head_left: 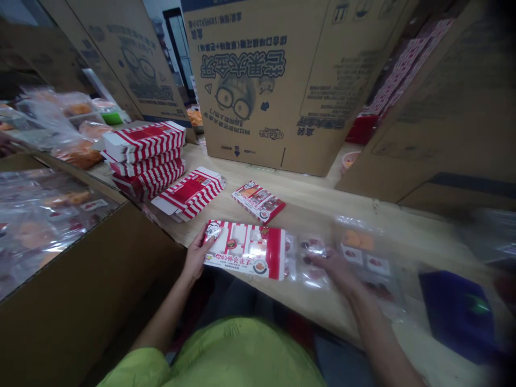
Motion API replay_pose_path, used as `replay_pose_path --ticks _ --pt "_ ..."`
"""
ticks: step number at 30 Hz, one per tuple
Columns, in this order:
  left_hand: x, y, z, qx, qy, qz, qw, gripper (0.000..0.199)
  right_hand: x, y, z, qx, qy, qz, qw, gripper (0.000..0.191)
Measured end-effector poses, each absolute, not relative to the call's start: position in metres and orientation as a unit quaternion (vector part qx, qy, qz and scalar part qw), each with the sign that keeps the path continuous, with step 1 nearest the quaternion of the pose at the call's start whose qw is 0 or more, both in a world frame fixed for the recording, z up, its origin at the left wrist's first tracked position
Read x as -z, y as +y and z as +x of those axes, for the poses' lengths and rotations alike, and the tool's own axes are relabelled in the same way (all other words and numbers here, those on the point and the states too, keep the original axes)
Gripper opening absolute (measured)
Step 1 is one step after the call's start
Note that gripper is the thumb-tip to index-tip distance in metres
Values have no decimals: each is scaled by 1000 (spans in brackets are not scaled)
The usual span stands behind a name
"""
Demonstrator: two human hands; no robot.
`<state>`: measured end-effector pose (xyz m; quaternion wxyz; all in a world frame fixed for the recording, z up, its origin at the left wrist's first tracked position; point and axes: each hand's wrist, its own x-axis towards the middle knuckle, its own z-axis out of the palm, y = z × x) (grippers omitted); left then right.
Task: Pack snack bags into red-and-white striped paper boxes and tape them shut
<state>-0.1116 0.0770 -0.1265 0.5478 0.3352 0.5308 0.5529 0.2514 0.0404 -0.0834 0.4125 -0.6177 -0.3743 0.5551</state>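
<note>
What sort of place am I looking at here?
Probably a packing workshop: the person's left hand holds a printed box at a wooden table, striped boxes are stacked to the left, and big cardboard cartons stand around.

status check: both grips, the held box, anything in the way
Left grip holding red-and-white flat cardboard box. Right grip, blurred, at clear plastic tray by box's right end. No obstruction visible.

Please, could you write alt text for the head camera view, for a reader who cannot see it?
A person's left hand holds a red-and-white box while the blurred right hand holds a clear plastic tray at its end, over a wooden table. Beyond are a smaller box and a striped packaging stack; a large cardboard carton stands behind.
</note>
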Motion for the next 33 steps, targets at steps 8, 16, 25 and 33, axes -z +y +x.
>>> replay_pose_path --ticks 8,16,25,33 --pt "128 76 -86 -526 498 334 603 85 86 38 217 -562 -347 -592 462 52" --pt "119 75 -80 -560 487 300 600 79 92 35 233 -610 -333 -513 504 39" --pt "113 72 -66 -565 464 294 616 74 84 29 216 -656 -264 -449 547 31" --pt "106 66 -58 -572 450 293 620 77 70 25 206 -597 -296 -490 562 28"
